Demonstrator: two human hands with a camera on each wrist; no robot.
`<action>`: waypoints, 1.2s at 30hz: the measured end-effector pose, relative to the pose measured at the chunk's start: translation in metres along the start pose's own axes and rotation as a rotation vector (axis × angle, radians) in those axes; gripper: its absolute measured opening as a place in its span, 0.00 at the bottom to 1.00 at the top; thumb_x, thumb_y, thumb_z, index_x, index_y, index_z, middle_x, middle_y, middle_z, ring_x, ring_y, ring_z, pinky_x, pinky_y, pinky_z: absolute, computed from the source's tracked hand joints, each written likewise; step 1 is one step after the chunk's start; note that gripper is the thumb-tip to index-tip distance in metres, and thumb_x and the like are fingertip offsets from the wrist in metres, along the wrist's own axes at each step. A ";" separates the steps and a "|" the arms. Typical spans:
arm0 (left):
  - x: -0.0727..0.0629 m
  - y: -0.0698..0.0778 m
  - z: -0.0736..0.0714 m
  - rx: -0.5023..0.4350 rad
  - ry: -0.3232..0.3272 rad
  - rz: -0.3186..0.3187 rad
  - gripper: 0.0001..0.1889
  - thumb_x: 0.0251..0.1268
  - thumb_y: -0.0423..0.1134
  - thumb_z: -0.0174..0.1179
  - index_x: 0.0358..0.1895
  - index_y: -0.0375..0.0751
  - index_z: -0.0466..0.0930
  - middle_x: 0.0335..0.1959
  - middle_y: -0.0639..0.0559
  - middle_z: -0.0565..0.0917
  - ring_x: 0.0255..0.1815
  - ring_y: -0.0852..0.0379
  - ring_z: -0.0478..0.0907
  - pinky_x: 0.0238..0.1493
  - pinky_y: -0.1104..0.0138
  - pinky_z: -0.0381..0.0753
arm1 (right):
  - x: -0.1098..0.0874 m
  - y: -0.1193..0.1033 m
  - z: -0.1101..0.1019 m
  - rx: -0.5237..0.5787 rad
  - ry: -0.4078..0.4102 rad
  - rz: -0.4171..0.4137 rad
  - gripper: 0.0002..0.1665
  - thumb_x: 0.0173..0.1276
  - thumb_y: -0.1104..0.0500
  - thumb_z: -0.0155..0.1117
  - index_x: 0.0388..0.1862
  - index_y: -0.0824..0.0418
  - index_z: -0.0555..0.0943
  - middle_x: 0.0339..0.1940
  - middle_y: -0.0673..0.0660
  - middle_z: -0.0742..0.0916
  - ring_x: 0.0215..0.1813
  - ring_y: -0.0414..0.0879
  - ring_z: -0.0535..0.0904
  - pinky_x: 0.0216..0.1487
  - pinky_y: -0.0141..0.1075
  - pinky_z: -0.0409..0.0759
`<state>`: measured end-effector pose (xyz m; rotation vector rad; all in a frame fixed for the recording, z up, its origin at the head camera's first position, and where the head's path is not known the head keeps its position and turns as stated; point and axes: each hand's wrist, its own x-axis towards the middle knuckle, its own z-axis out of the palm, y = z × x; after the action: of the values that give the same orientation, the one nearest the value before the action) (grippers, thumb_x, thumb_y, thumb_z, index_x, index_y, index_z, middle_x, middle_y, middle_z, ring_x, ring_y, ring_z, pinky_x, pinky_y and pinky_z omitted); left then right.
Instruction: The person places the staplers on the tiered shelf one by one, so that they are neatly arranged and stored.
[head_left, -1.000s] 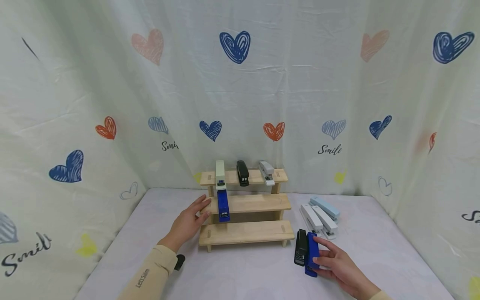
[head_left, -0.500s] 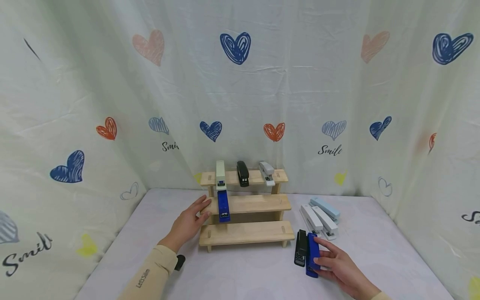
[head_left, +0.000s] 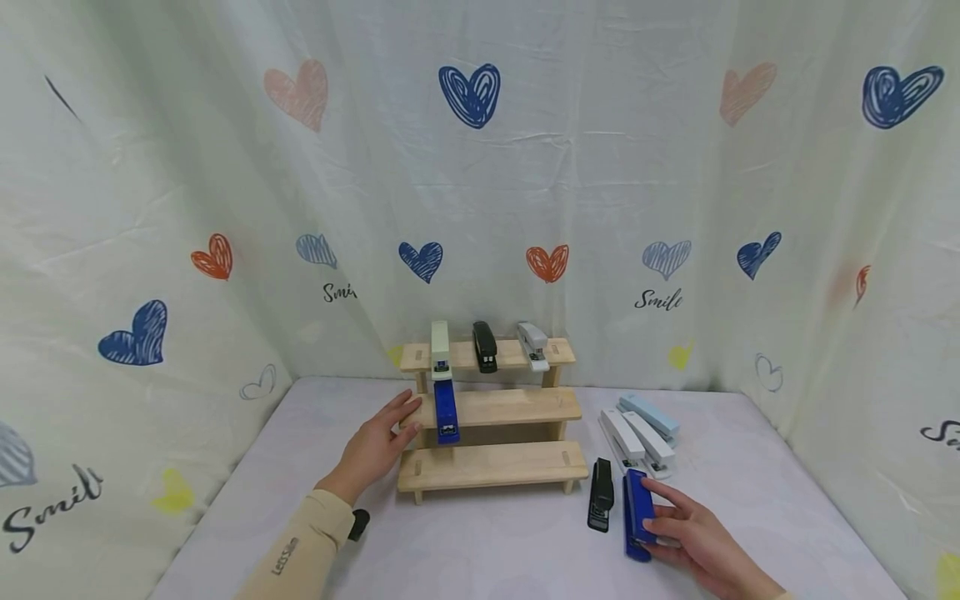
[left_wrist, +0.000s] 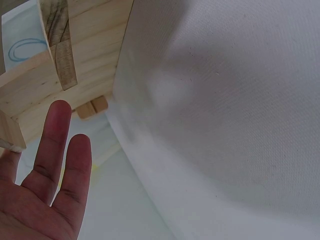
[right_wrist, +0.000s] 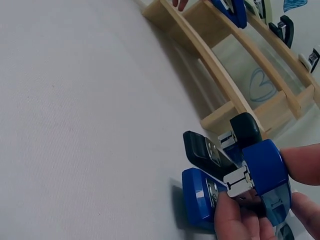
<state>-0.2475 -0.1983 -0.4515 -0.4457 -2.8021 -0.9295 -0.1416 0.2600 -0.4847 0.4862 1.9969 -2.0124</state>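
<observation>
My right hand (head_left: 701, 537) pinches a blue stapler (head_left: 637, 508) between thumb and fingers at the table's right front. The right wrist view shows this blue stapler (right_wrist: 267, 167) close up, with the fingertips at its sides. Just left of it, a black stapler (head_left: 600, 496) lies apart on the table. My left hand (head_left: 378, 446) touches the left end of a three-tier wooden shelf (head_left: 517, 407), fingers extended. In the left wrist view the left hand (left_wrist: 47, 200) shows straight fingers beside the wood. Another blue stapler (head_left: 446, 412) lies on the middle tier's left end.
The top tier bears a pale green stapler (head_left: 440, 350), a black stapler (head_left: 485, 346) and a grey stapler (head_left: 533, 344). Behind my right hand lie two white staplers (head_left: 622, 435) and a light blue one (head_left: 649, 417). A curtain (head_left: 600, 183) surrounds the table.
My right hand has moved slightly right with the blue stapler, opening a gap from the black stapler beside it. The left hand has stayed on the shelf.
</observation>
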 end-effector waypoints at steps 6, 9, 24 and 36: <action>0.000 0.001 -0.002 -0.002 0.004 0.006 0.27 0.77 0.48 0.55 0.74 0.45 0.68 0.77 0.49 0.61 0.59 0.45 0.78 0.50 0.52 0.80 | -0.004 -0.005 -0.009 -0.028 -0.042 -0.011 0.46 0.67 0.73 0.62 0.80 0.64 0.54 0.67 0.81 0.64 0.55 0.61 0.76 0.51 0.56 0.80; 0.001 0.001 -0.002 0.001 0.005 0.009 0.27 0.77 0.48 0.55 0.74 0.45 0.68 0.77 0.49 0.61 0.58 0.45 0.79 0.50 0.52 0.80 | -0.006 -0.009 -0.014 -0.045 -0.080 -0.026 0.47 0.67 0.72 0.63 0.81 0.64 0.53 0.67 0.80 0.64 0.55 0.59 0.76 0.52 0.56 0.80; 0.001 -0.001 -0.002 -0.002 0.004 0.008 0.27 0.77 0.48 0.56 0.74 0.45 0.69 0.77 0.48 0.62 0.58 0.44 0.79 0.50 0.50 0.80 | -0.009 -0.065 0.000 -0.195 -0.249 -0.154 0.45 0.70 0.63 0.65 0.80 0.62 0.55 0.67 0.74 0.66 0.58 0.60 0.75 0.55 0.54 0.79; -0.001 0.001 -0.001 -0.009 0.000 -0.001 0.27 0.77 0.47 0.56 0.73 0.43 0.69 0.77 0.47 0.62 0.62 0.43 0.76 0.52 0.51 0.79 | 0.028 -0.120 0.086 -0.162 -0.433 -0.210 0.40 0.69 0.66 0.64 0.78 0.59 0.62 0.67 0.69 0.69 0.63 0.63 0.71 0.57 0.55 0.77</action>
<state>-0.2464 -0.1982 -0.4501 -0.4464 -2.7996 -0.9432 -0.2212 0.1779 -0.3878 -0.1900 1.9691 -1.8439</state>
